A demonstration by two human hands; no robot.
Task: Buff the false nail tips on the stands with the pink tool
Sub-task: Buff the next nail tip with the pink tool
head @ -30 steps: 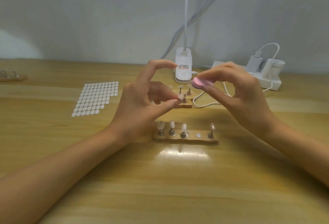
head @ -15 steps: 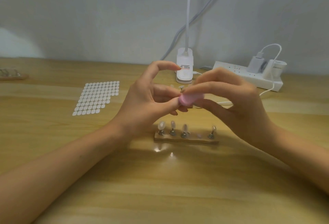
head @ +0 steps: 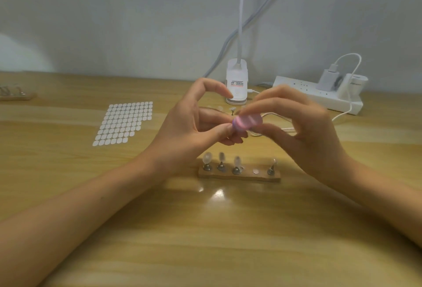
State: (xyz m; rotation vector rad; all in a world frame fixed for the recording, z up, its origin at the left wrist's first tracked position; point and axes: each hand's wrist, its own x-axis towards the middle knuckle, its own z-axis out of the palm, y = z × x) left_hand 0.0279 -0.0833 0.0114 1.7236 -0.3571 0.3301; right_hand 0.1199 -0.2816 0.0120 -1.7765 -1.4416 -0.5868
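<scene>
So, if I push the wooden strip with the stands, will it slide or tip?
The strip lies low and flat on the table, so it would probably slide, not tip. It looks thin, so likely light. The stands are narrow with tips on top; a knock might tilt them.

Both bare forearms reach in from the near corners, and the hands meet in the middle, held up in front of the person. The left hand (head: 187,127) arches its forefinger high while its thumb and bent fingers pinch a small piece, mostly hidden. The right hand (head: 306,131), blurred, pinches the pink tool (head: 247,121) between thumb and fingertips, right against the left fingertips.
</scene>
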